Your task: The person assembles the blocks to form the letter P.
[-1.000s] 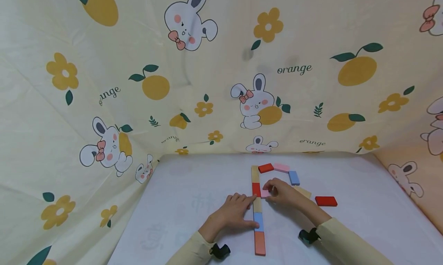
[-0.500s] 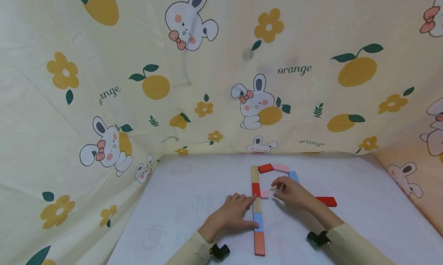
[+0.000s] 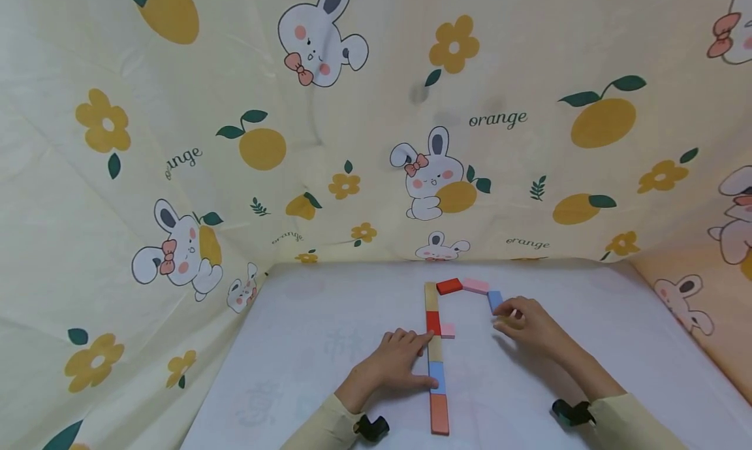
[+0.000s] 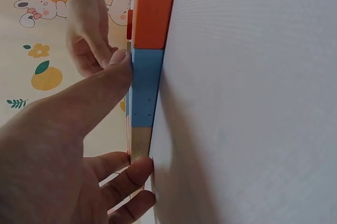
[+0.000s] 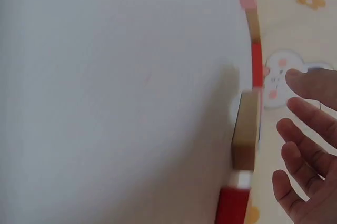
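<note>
A straight column of flat blocks runs toward the back: an orange-red block (image 3: 439, 415) nearest, then a blue block (image 3: 437, 375), a wooden one (image 3: 435, 349), a red one (image 3: 432, 322) and another wooden one (image 3: 431, 296). My left hand (image 3: 395, 364) spreads along its left side, thumb at the blue block and index fingertip at the red one. A pink block (image 3: 448, 331) lies against the column's right side. My right hand (image 3: 529, 322) hovers with loosely bent fingers beside another blue block (image 3: 495, 301), holding nothing. A wooden block (image 5: 246, 132) shows below it in the right wrist view.
From the column's far end, a tilted red block (image 3: 449, 286) and a pink block (image 3: 475, 285) curve right toward the blue one. Another red block (image 5: 233, 205) lies beyond the wooden block in the right wrist view. A printed cloth (image 3: 341, 143) hangs behind the white table (image 3: 305, 345).
My right hand has let go of the pink block beside the column and moved right, over the wooden and red blocks, now hidden in the head view. My left hand has stayed in place.
</note>
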Demonstrator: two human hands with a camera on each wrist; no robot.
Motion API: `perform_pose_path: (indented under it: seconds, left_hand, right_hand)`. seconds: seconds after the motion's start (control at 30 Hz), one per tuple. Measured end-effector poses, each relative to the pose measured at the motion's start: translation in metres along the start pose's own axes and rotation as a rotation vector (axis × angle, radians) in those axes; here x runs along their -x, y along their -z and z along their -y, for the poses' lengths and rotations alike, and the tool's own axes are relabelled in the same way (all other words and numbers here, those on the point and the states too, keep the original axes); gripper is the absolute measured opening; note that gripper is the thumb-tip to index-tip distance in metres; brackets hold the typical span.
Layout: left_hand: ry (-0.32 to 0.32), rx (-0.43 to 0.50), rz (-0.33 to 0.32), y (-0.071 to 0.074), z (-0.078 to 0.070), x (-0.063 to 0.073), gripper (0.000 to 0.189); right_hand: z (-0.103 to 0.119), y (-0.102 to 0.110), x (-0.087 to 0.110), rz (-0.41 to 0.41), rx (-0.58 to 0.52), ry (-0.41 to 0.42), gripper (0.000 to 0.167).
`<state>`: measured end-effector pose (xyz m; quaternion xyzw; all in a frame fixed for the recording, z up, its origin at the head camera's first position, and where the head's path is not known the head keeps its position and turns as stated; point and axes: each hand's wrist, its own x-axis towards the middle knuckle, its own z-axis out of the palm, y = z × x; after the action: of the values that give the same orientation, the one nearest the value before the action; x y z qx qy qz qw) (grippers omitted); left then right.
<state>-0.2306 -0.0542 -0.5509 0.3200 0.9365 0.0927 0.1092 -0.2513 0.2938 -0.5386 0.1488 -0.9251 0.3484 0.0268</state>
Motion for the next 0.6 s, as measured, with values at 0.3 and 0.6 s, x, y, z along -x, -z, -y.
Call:
perform_pose_path:
  seconds: [0.3, 0.6]
  left_hand:
    - [0.006, -0.006, 0.0, -0.001, 0.0, -0.001, 0.099]
    - [0.009, 0.004, 0.009, -0.002, 0.001, -0.002, 0.099]
  right_hand:
    - [-0.018, 0.006, 0.01, -0.012, 0.056, -0.062, 0.033]
    - [-0.023, 0.006, 0.01, 0.033, 0.079, -0.102, 0.035]
